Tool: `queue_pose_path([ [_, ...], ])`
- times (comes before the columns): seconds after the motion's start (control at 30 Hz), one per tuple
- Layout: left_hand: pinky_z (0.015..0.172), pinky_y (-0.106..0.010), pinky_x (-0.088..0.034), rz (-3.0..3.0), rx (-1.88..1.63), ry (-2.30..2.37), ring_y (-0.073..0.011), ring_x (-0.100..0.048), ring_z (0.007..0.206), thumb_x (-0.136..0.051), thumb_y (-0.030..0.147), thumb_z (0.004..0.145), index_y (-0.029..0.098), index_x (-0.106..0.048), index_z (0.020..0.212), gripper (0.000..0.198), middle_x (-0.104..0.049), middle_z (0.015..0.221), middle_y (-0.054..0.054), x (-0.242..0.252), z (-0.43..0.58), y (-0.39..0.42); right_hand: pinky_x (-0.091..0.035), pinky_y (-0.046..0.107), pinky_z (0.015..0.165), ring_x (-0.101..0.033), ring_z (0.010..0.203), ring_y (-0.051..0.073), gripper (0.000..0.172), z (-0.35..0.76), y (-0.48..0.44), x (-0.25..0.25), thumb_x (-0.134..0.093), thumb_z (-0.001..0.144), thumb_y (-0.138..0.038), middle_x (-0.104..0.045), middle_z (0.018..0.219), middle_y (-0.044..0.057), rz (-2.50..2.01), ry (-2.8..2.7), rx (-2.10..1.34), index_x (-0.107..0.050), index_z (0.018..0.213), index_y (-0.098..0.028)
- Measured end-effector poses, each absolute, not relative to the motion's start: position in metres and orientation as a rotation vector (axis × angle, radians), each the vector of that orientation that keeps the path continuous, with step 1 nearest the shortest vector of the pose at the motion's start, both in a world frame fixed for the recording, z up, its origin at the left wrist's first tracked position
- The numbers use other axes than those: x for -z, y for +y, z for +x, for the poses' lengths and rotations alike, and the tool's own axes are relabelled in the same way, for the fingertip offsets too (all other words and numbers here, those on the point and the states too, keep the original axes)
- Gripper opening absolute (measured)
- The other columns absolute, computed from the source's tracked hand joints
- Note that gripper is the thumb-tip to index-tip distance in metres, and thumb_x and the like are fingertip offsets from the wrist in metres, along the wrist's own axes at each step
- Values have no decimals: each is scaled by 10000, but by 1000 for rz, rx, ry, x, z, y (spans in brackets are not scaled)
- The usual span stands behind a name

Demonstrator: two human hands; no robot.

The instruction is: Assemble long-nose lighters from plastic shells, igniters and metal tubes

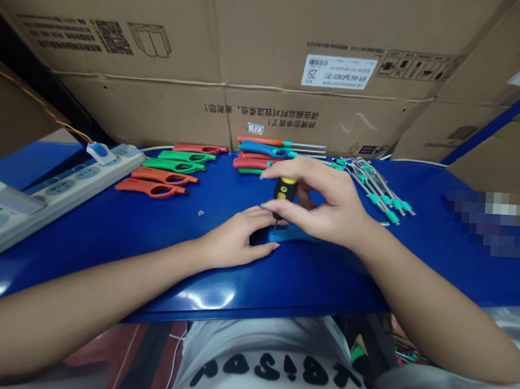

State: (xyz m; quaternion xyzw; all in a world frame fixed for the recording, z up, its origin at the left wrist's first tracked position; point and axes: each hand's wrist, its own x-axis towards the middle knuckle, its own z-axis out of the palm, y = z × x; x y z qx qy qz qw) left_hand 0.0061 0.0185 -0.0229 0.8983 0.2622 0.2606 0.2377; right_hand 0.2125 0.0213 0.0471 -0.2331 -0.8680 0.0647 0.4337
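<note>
Upright, stubby black-and-yellow screwdriver (285, 190) tight in right hand (325, 207) fingers, left hand (235, 240) fingers loosely open beside flat blue plastic part (295, 235).

Far behind the right hand (325, 210), a white paper label (338, 71) sticks on the upper brown cardboard box (261, 36). It shows a big 25 (upside down) beside a bar code. Its small print is too tiny to read. Under it, the lower brown cardboard box (159, 112) has a line of black Chinese words (260, 115), upside down too. It also has a small white sticker (255, 128) with red marks, maybe 37. Nearer than the left hand (235, 240), a white shirt (277, 342) has big black letters (288, 369), too unclear to read.
</note>
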Motion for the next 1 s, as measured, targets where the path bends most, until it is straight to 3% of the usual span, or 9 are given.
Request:
queue_pose_path([
  [0.1, 988, -404, -524, 2472, -731, 723, -251, -652, 1093, -678, 285, 913, 190, -655, 1201, 304, -713, 1150, -80, 24, 6, 19, -589, 321, 785, -709, 878, 198, 296, 214, 23, -43, -687, 908, -445, -755, 1009, 58, -488, -2132, 22, -685, 1097, -217],
  [0.2, 1031, -406, -500, 2457, -719, 702, -251, -633, 1144, -662, 287, 925, 192, -646, 1234, 324, -700, 1194, -85, 23, 6, 19, -577, 330, 887, -705, 1006, 184, 352, 213, 20, -43, -444, 1041, -326, -725, 1145, 83, -468, -2168, -134, -582, 1334, -188],
  [0.27, 1064, -402, -476, 2448, -704, 695, -248, -616, 1184, -655, 274, 928, 191, -636, 1262, 344, -687, 1241, -90, 21, 6, 19, -579, 307, 873, -710, 949, 149, 402, 210, 18, -44, -333, 1067, -253, -712, 1163, 80, -508, -2169, -318, -501, 1424, -175],
  [0.37, 1072, -401, -468, 2444, -695, 692, -244, -610, 1189, -665, 262, 921, 191, -633, 1266, 354, -687, 1247, -86, 20, 6, 19, -588, 281, 789, -704, 809, 133, 325, 209, 20, -43, -451, 1038, -282, -726, 1107, 72, -535, -2119, -316, -588, 1311, -173],
  [0.5, 1065, -403, -472, 2434, -694, 696, -246, -612, 1189, -666, 263, 919, 200, -644, 1235, 323, -688, 1245, -79, 20, 7, 19, -596, 305, 774, -716, 808, 182, 246, 211, 25, -40, -659, 928, -424, -763, 974, 66, -554, -2015, 91, -697, 1031, -205],
  [0.57, 1057, -393, -476, 2431, -697, 696, -242, -618, 1175, -662, 268, 924, 202, -647, 1233, 317, -694, 1229, -77, 19, 7, 18, -595, 321, 823, -726, 874, 191, 277, 213, 24, -41, -561, 987, -408, -765, 1013, 77, -538, -2054, 114, -689, 1120, -202],
  [0.7, 1036, -394, -490, 2429, -695, 687, -237, -637, 1130, -656, 268, 928, 216, -631, 1271, 348, -707, 1194, -70, 19, 7, 18, -590, 336, 864, -721, 959, 172, 399, 212, 21, -45, -329, 1070, -298, -735, 1159, 85, -588, -2140, -165, -575, 1368, -199],
  [0.9, 1079, -420, -465, 2433, -698, 685, -247, -611, 1199, -660, 265, 920, 219, -636, 1270, 353, -687, 1255, -74, 21, 7, 19, -594, 334, 822, -724, 875, 200, 269, 214, 23, -46, -632, 946, -433, -769, 1036, 65, -609, -2078, 95, -709, 1108, -232],
  [1.0, 1064, -400, -474, 2430, -700, 682, -236, -620, 1172, -658, 271, 926, 208, -636, 1268, 348, -695, 1234, -74, 20, 7, 19, -588, 345, 871, -725, 968, 209, 330, 215, 21, -48, -510, 1011, -421, -760, 1103, 74, -599, -2139, 92, -677, 1222, -230],
])
